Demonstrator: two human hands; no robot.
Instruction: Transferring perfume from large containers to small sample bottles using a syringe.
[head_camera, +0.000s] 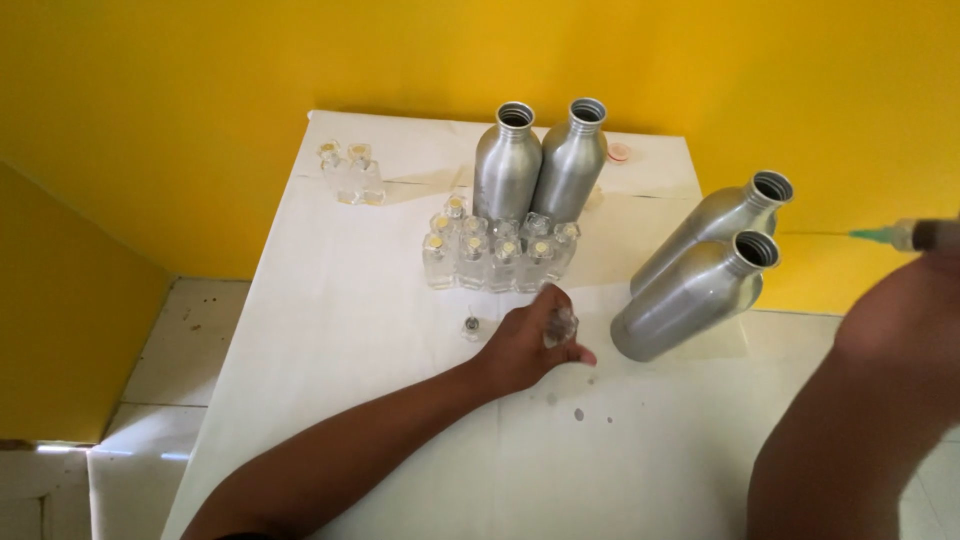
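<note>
We pinch a small clear vial (562, 326) in our left hand (530, 348), low over the tabletop (340, 330) — keep it upright and steady. Our right hand (935, 240) holds a syringe (900, 235); its fingers stay hidden.

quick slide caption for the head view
Left hand grips a small glass vial beside aluminium bottles; a syringe enters at right.
</note>
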